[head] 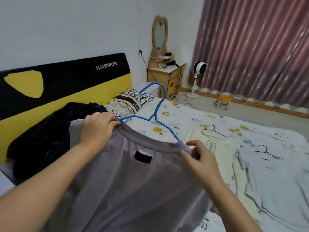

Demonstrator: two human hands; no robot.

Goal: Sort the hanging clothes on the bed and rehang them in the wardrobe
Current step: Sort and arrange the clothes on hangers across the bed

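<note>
Bedroom setting: a bed (pixel 192 118) with a white patterned sheet fills the centre, a black-and-yellow headboard (pixel 66 77) marked WARRIOR stands at 10 o'clock, and pink curtains (pixel 254 47) hang at 2 o'clock. At 12 o'clock a wooden dressing table (pixel 167 76) carries a heart-shaped mirror (pixel 159 34); a white fan (pixel 199 67) stands just beside it.

I hold a grey T-shirt (pixel 133 181) in front of me, over the near edge of the bed. A blue wire hanger (pixel 157 111) sits in its neckline, hook pointing to 12 o'clock. My left hand (pixel 98 129) has its fingers curled round the collar at the hanger's left shoulder. My right hand (pixel 200 156) pinches the collar fabric between thumb and fingers at the hanger's right shoulder.

A black garment (pixel 41 136) lies heaped at 9 o'clock against the headboard. A cream garment (pixel 217 148) and a pale blue garment (pixel 267 164), each on a dark hanger, lie flat at 3 o'clock. A printed pillow (pixel 132 101) lies at 11 o'clock.
</note>
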